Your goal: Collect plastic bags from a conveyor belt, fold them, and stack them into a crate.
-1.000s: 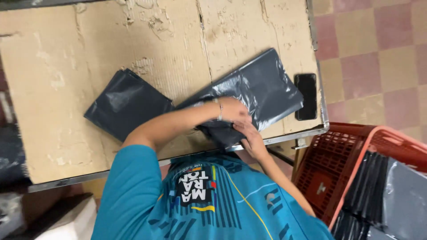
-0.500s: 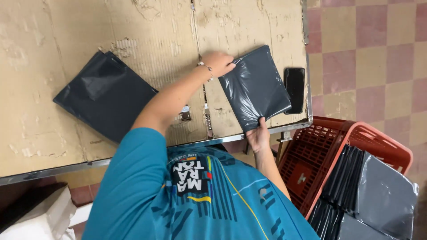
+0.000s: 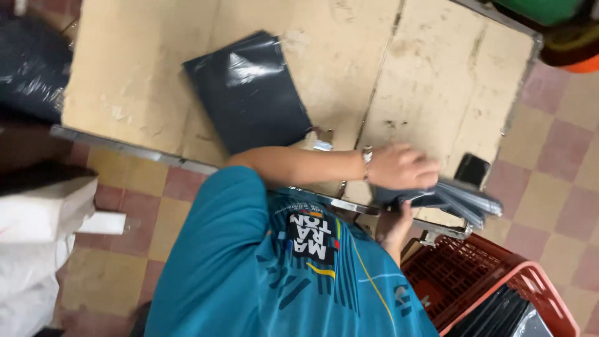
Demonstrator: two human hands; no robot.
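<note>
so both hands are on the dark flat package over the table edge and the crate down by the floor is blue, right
Not quite: the crate is red, not blue, as the head view shows. The rest holds: the left hand lies on top of the dark flat package at the table edge, and the right hand supports it from below.

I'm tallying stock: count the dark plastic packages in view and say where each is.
3 at least: a flat package on the table, a folded package in both hands, and packages in the red basket, partly cut off.
</note>
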